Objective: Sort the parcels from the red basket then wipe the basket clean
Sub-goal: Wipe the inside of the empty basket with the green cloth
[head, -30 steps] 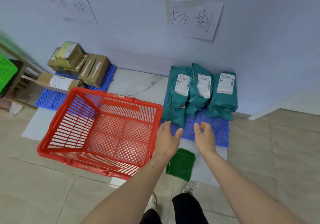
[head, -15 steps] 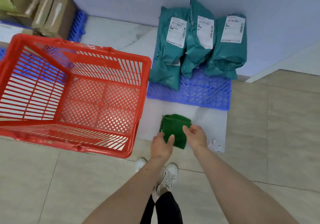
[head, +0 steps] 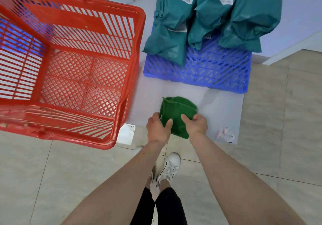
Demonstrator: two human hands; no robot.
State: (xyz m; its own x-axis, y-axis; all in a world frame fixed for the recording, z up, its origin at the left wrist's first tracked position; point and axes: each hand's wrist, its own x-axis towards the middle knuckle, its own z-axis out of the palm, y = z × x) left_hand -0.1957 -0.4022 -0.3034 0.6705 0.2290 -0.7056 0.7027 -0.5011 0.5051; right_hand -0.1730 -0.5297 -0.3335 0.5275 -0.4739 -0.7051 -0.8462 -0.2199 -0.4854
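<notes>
**Cloth taken up beside the emptied basket**

A folded green cloth [head: 176, 113] is gripped at its near edge by both hands: the left hand [head: 157, 129] is closed on the corner at 7 o'clock, the right hand [head: 196, 124] on the corner at 5 o'clock. The cloth lies on a pale sheet [head: 217, 109] on the floor, at 4 o'clock from the red basket [head: 83, 75]. It looks soft, light and limp, so sagging is to be expected when it is lifted; a bunched hold in one palm would likely serve better for wiping. Nothing is seen inside the basket; the floor shows through its lattice base. Its slatted plastic walls look stiff and light, and the rim would be the place to steady it. Three teal parcels [head: 205, 15] are stacked on a blue pallet [head: 200, 71] at 12 o'clock from the cloth, so sorting is judged finished.
</notes>
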